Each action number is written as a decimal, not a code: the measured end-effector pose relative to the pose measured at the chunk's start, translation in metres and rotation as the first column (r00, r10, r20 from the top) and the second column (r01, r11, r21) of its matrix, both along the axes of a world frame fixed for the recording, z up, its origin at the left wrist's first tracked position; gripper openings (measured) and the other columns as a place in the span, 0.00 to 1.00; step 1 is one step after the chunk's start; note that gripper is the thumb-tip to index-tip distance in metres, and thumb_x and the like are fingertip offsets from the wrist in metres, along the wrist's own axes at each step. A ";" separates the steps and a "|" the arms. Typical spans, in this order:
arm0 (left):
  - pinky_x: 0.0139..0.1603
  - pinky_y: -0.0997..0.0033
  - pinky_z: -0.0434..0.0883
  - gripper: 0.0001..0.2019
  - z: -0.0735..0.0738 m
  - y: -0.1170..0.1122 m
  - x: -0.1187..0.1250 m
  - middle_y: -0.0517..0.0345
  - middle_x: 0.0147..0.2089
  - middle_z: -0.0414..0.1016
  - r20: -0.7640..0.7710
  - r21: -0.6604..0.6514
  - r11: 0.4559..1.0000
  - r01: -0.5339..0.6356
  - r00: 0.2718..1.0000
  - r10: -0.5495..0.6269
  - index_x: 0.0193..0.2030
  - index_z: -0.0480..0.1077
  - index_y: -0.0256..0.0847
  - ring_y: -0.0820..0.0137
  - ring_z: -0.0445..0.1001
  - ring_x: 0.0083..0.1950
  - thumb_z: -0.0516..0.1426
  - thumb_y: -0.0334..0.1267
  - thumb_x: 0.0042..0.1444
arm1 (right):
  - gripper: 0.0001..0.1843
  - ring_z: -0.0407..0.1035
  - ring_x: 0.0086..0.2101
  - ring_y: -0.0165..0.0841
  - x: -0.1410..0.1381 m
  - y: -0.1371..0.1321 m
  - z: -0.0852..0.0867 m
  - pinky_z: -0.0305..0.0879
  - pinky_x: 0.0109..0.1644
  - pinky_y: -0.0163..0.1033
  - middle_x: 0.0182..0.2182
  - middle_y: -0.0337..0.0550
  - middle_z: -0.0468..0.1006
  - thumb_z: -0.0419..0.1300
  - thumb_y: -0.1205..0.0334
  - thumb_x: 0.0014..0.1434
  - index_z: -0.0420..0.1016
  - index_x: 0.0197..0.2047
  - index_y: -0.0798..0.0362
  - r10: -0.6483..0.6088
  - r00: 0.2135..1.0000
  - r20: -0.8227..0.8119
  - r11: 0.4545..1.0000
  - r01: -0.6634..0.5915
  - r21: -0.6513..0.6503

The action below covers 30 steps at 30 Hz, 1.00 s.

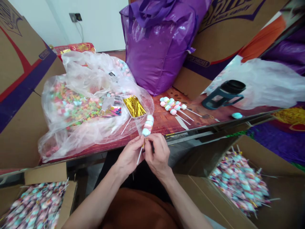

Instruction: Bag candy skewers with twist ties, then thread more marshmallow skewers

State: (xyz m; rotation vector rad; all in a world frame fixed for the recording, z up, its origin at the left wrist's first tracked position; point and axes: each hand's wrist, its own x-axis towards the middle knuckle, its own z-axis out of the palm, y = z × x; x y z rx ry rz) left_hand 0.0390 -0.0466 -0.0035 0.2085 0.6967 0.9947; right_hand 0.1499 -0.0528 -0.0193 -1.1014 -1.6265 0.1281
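Note:
In front of my body I hold a marshmallow stick [148,125], its blue, white and pink marshmallows pointing up and away from me. My left hand [131,152] is closed around its white stick just below the marshmallows. The fingers of my right hand [157,152] pinch at the same spot, where a bit of gold twist tie [143,146] shows; most of it is hidden by my fingers. Just beyond lies a pack of gold twist ties [134,106]. Several more marshmallow sticks [172,106] lie together on the red table [164,127] to the right.
A clear plastic bag [95,76] of candy covers the table's left side. Behind stands a purple bag [157,47]. On the right are a dark bottle [222,95] and a loose blue marshmallow [237,115]. Cardboard boxes [200,194] of finished-looking sticks flank me below table height.

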 end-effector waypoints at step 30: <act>0.41 0.69 0.73 0.21 0.005 -0.005 0.038 0.52 0.38 0.83 -0.358 0.307 0.951 -0.028 0.923 0.143 0.50 0.79 0.41 0.68 0.78 0.36 0.70 0.36 0.47 | 0.10 0.71 0.25 0.31 0.035 -0.052 -0.010 0.69 0.28 0.35 0.27 0.41 0.80 0.65 0.56 0.62 0.84 0.41 0.52 -0.201 0.814 -0.544 0.862 -0.117 -0.494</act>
